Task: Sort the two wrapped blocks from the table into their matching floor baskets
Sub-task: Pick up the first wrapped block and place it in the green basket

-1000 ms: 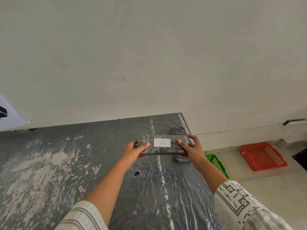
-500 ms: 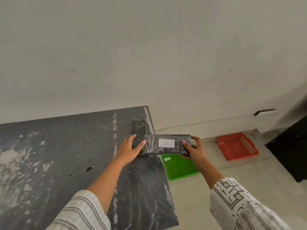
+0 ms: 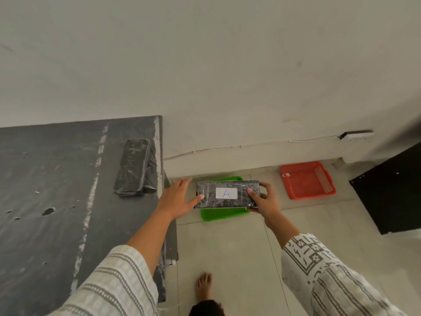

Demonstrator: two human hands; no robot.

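Observation:
A dark wrapped block with a white label marked "A" hangs in the air past the table's right edge, right above the green floor basket. My right hand grips its right end. My left hand is at its left end with fingers spread, only the thumb tip touching the block. A second dark wrapped block lies on the grey table near its far right corner, its label hidden. The red floor basket sits further right by the wall.
A black panel stands on the floor right of the red basket. A white cable runs along the wall's base. My bare foot is on the tiled floor beside the table's edge.
The labelled block has moved right, off the table to above the green basket. My left hand has loosened from a grip to spread fingers. The view has swung right and down.

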